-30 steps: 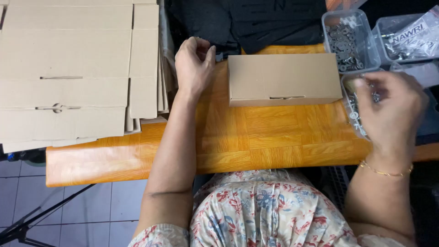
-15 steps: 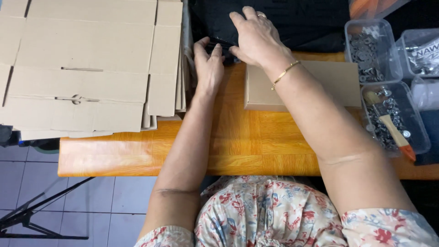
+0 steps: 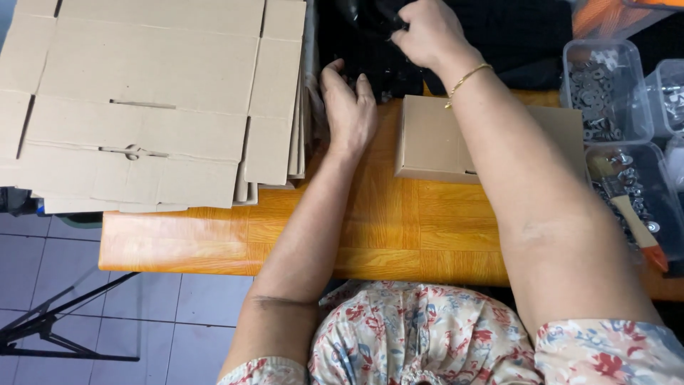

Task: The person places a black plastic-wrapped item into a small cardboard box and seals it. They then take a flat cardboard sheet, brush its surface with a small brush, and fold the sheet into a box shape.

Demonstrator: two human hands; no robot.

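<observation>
We start with the orange wooden table (image 3: 399,235), which carries everything we are working over. On its left end lies the big stack of flat, unfolded brown cardboard box blanks (image 3: 149,107); it overhangs the near and left edges, so a nudge from our left elbow could, we judge, tip blanks off onto the floor. Next in size is the black fabric heap (image 3: 513,36) at the far edge, where both our hands are busy. Our right arm reaches across the closed small brown cardboard box (image 3: 434,139) sitting mid-table; dragging that forearm back low could shove the box toward the clear plastic tubs of metal hardware (image 3: 605,93) on the right and spill them, or knock the wood-handled tool with the orange tip (image 3: 638,232) out of its tub.

Our right hand (image 3: 427,32) has its grip closed around a black object (image 3: 370,16) at the top edge of the heap; what it is we cannot tell, since it is dark against dark. A loose hold there risks the piece slipping back into the heap. Our left hand (image 3: 349,110) lies flat, fingers spread and holding nothing, pressing at the heap's near edge just beside the blanks; if it lifts too soon, the fabric may come along with the pull.
</observation>
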